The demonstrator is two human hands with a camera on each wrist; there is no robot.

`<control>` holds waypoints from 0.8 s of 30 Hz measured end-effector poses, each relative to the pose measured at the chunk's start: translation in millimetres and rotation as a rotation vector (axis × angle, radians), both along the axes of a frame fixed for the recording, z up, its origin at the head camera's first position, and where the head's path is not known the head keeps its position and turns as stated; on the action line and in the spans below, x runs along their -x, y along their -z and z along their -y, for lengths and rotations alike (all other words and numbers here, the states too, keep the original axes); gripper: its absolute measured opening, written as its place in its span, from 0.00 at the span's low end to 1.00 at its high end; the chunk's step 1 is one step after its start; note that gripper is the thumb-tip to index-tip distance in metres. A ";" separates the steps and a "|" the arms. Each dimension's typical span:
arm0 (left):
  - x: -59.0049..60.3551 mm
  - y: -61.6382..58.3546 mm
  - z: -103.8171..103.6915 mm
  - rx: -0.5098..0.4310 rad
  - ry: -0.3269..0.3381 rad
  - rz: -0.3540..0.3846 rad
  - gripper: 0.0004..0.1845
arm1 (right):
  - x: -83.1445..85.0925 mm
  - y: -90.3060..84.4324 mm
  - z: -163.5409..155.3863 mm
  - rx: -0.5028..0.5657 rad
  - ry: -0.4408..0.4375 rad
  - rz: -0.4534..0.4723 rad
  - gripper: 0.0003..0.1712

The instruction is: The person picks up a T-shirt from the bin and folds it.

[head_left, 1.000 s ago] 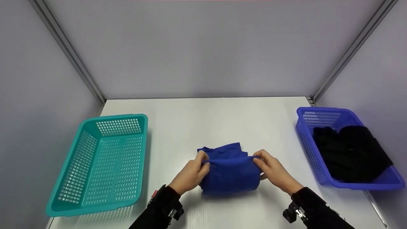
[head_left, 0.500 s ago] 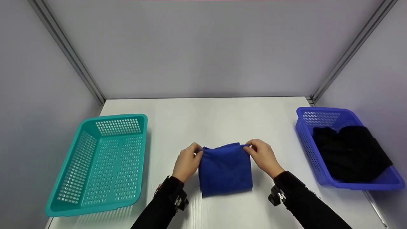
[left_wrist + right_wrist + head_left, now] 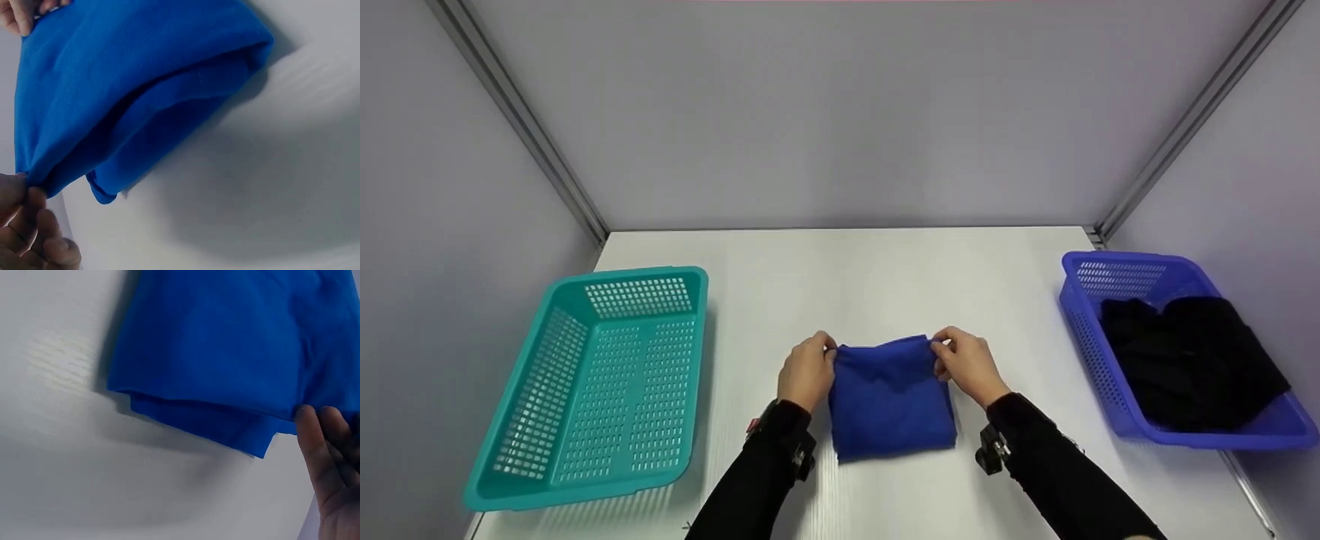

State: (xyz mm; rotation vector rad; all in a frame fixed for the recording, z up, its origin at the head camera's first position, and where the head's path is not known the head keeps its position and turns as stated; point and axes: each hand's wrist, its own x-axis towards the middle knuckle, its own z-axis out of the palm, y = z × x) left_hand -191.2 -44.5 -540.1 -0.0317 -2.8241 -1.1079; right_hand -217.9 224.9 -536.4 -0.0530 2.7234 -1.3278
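Note:
A blue folded garment (image 3: 892, 405) lies as a roughly square bundle on the white table, and its exact kind is hidden by the folds. My left hand (image 3: 808, 369) pinches its far left corner between thumb and fingers. At the far right corner, my right hand (image 3: 966, 365) pinches the top edge of the cloth. The left wrist view shows stacked layers of the garment (image 3: 140, 84) along its side, with the left fingers (image 3: 36, 225) at one corner. In the right wrist view a lower layer sticks out under the top fold (image 3: 197, 371).
A teal perforated basket (image 3: 699, 375) stands on the left of the table (image 3: 847, 285). On the right, a blue-violet basket (image 3: 1076, 352) holds a black cloth (image 3: 1192, 367). Grey panels (image 3: 840, 112) enclose the table at the back and sides.
Both hands have carried the garment's near edge away from me and laid it over the far part, flattening the bundle. Over the last half second the hands have shifted only slightly.

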 end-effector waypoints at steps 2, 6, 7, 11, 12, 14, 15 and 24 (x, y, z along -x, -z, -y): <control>-0.4 2.0 3.1 0.024 -0.009 0.013 0.05 | -2.6 2.7 -1.4 -0.053 -0.024 -0.047 0.12; -6.2 8.9 9.7 0.164 0.001 -0.024 0.09 | -10.3 10.6 -3.9 -0.223 -0.093 -0.209 0.11; -8.1 10.9 10.5 0.212 0.027 -0.058 0.10 | -12.7 12.8 -4.0 -0.263 -0.122 -0.248 0.11; -14.9 18.3 7.3 0.398 0.226 -0.215 0.11 | -21.0 20.8 0.3 -0.391 -0.317 -0.322 0.16; -16.4 19.6 5.1 0.436 0.289 -0.237 0.12 | -22.3 22.7 2.1 -0.422 -0.379 -0.318 0.20; -19.4 21.8 -0.1 0.482 0.389 -0.218 0.17 | -23.6 26.5 6.2 -0.484 -0.489 -0.292 0.27; -20.6 22.8 -2.7 0.492 0.419 -0.182 0.20 | -23.7 28.7 8.1 -0.514 -0.529 -0.272 0.31; -26.9 51.5 -4.5 0.565 0.372 0.181 0.43 | -24.4 47.2 1.1 -0.681 -0.563 -0.064 0.46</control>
